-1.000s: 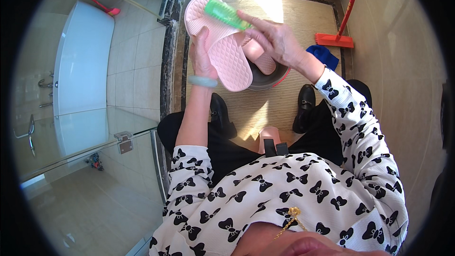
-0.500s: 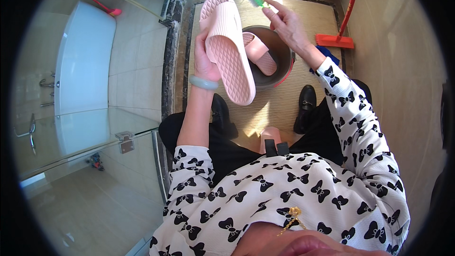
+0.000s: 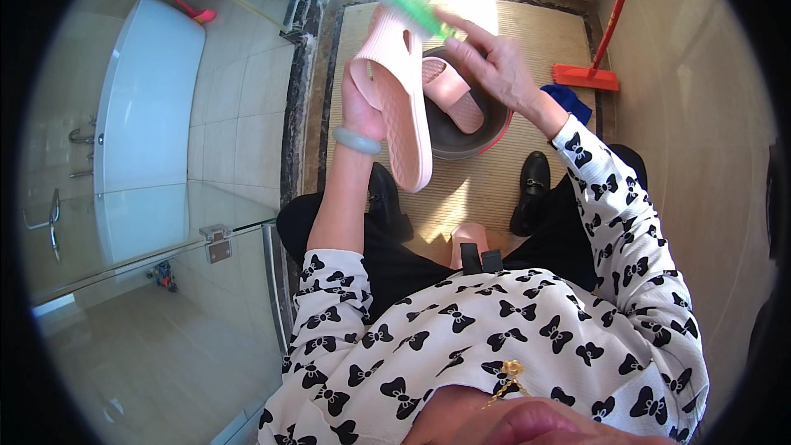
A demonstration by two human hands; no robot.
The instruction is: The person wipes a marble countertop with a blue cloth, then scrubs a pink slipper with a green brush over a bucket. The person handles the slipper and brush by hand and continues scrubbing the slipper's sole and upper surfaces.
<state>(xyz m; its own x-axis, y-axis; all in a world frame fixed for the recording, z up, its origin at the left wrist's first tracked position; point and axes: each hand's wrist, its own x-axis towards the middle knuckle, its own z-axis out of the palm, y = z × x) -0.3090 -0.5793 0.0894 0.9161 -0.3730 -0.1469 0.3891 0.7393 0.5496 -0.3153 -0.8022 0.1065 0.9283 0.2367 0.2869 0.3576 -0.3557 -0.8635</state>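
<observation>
A pink slipper (image 3: 400, 115) with a ribbed strap is held up by my left hand (image 3: 361, 107), its fingers partly hidden under the strap. The slipper is tilted, so its side faces me more. My right hand (image 3: 496, 72) grips a green scrub brush (image 3: 412, 7) with white bristles, slightly blurred. The brush lies against or just over the slipper's far end; I cannot tell whether it touches. Below the hands stands a dark round bucket (image 3: 493, 128) with a red rim edge. Another pink slipper (image 3: 451, 92) rests inside it.
A red broom (image 3: 587, 77) leans at the right wall, beside a dark blue cloth (image 3: 567, 102). My black shoes (image 3: 535, 185) flank the bucket on a beige ribbed mat. A glass door (image 3: 156, 255) and white bathtub (image 3: 152, 107) are left. Something pink (image 3: 468, 235) shows between my legs.
My right hand has brought the brush left and down onto or over the slipper's far end. My left hand has tilted the slipper onto its side and shifted it slightly nearer.
</observation>
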